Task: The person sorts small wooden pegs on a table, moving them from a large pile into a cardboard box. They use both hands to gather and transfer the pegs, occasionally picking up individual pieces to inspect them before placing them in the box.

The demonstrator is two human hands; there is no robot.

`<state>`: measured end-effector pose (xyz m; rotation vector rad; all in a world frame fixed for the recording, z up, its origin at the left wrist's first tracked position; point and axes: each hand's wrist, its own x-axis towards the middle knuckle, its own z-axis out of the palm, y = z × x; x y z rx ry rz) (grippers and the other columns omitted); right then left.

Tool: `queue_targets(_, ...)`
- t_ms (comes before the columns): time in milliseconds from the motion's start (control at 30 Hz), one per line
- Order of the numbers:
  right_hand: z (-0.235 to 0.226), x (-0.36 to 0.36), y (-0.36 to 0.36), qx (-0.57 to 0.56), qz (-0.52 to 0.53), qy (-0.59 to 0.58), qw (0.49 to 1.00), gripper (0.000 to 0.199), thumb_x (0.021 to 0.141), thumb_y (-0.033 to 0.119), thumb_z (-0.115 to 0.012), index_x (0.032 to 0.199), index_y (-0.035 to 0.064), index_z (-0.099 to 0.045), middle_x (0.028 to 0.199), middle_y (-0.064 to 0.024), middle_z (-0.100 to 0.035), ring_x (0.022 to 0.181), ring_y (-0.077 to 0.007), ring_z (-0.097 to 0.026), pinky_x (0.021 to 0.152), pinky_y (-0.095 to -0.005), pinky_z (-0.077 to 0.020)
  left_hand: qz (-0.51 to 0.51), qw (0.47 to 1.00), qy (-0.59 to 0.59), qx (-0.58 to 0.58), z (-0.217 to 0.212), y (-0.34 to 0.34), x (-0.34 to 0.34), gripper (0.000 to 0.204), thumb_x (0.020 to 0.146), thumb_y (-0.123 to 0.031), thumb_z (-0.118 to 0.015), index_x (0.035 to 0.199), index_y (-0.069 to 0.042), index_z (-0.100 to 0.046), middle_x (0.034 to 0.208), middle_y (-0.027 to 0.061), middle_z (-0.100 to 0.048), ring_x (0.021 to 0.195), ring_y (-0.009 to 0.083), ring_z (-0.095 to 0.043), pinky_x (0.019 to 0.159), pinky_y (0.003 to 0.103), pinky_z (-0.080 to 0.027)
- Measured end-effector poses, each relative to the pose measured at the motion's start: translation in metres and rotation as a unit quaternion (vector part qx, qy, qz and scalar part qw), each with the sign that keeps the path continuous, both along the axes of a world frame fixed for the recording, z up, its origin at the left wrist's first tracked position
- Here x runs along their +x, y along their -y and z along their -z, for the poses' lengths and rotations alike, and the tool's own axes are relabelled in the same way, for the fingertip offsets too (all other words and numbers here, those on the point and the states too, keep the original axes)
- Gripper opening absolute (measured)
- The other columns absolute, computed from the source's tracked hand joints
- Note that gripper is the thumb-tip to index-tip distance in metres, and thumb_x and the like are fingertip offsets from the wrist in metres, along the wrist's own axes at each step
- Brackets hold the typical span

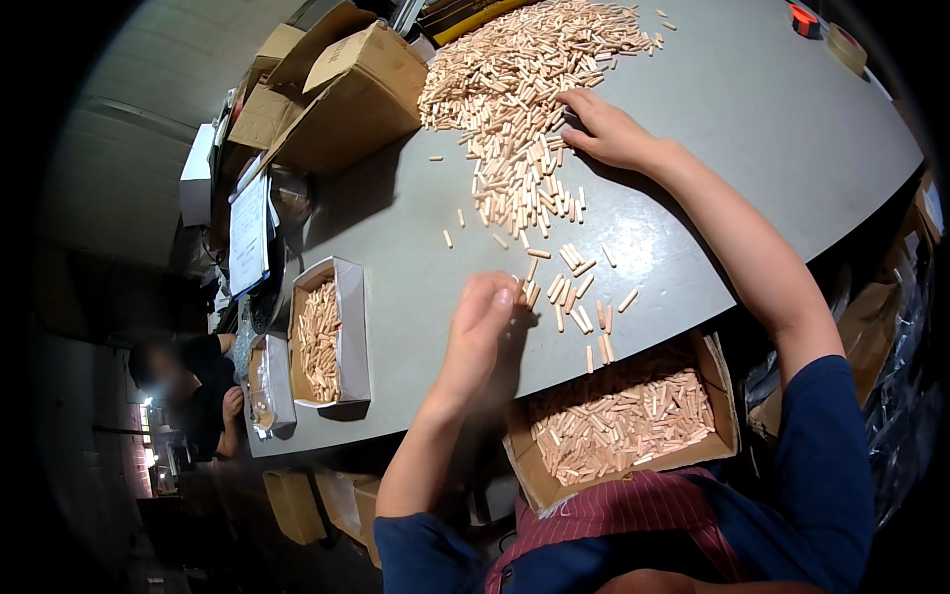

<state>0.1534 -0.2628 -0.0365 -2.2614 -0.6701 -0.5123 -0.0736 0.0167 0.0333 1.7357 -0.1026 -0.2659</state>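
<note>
A large heap of short wooden dowels covers the far middle of the grey table and trails toward me. My right hand rests at the heap's right edge, fingers stretched and thumb apart, touching the outer dowels. Nearer to me, my left hand is closed with its fingers curled, beside some loose dowels. What it holds, if anything, is hidden by the fingers. Below the table's front edge, by my lap, an open cardboard box contains many more dowels.
A white-sided box of dowels stands at the left, with a smaller box beside it. Behind are a clipboard with papers and a large carton. A tape roll lies far right. Another person sits at left.
</note>
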Motion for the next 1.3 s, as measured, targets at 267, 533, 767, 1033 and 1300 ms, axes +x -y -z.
queue_targets(267, 0.000, 0.000, 0.001, -0.015, -0.014, 0.012, 1.000, 0.053, 0.096, 0.025, -0.060, 0.140, -0.0023, -0.050, 0.138, -0.0213, -0.053, 0.126, -0.0383, -0.056, 0.106, -0.0432, -0.0468, -0.024, 0.885, 0.296, 0.360, 0.026, -0.023, 0.008, 0.020, 0.098, -0.012, -0.057, 0.114, -0.003, -0.063, 0.122, 0.0121, -0.058, 0.111, 0.0264, -0.055, 0.102, 0.036, -0.043)
queue_targets(533, -0.004, -0.001, 0.001, -0.024, -0.019, -0.004, 1.000, 0.050, 0.096, 0.025, -0.059, 0.137, -0.0029, -0.053, 0.138, -0.0205, -0.054, 0.125, -0.0379, -0.057, 0.106, -0.0430, -0.0470, 0.129, 0.905, 0.304, 0.267, 0.012, 0.007, -0.003, 0.036, 0.094, -0.008, -0.055, 0.129, -0.002, -0.062, 0.133, 0.0164, -0.061, 0.123, 0.0330, -0.055, 0.107, 0.043, -0.043)
queue_targets(767, -0.001, -0.002, 0.003, -0.030, -0.005, 0.001, 1.000, 0.050, 0.097, 0.027, -0.058, 0.137, -0.0031, -0.054, 0.138, -0.0192, -0.054, 0.124, -0.0372, -0.058, 0.105, -0.0430, -0.0478, 0.120, 0.961, 0.217, 0.124, 0.013, 0.019, 0.013, 0.035, 0.100, -0.006, -0.047, 0.130, 0.001, -0.064, 0.140, 0.0151, -0.061, 0.135, 0.0292, -0.052, 0.117, 0.040, -0.036)
queue_targets(1033, -0.006, -0.002, 0.002, -0.036, -0.009, -0.035, 0.999, 0.045, 0.100, 0.027, -0.059, 0.134, -0.0021, -0.055, 0.140, -0.0176, -0.054, 0.126, -0.0362, -0.057, 0.107, -0.0420, -0.0466, 0.305, 0.918, 0.228, 0.111, 0.004, 0.061, 0.055, 0.046, 0.105, -0.022, -0.045, 0.145, -0.001, -0.055, 0.149, 0.0212, -0.052, 0.141, 0.0346, -0.047, 0.119, 0.043, -0.032)
queue_targets(1300, -0.015, -0.001, -0.002, -0.076, -0.018, -0.054, 0.995, 0.039, 0.100, 0.027, -0.059, 0.128, 0.0000, -0.059, 0.138, -0.0150, -0.056, 0.123, -0.0346, -0.059, 0.104, -0.0417, -0.0482, 0.455, 0.798, 0.354, 0.174, 0.011, 0.063, 0.019, 0.045, 0.105, -0.020, -0.049, 0.144, 0.002, -0.053, 0.153, 0.0197, -0.050, 0.147, 0.0382, -0.040, 0.121, 0.049, -0.033)
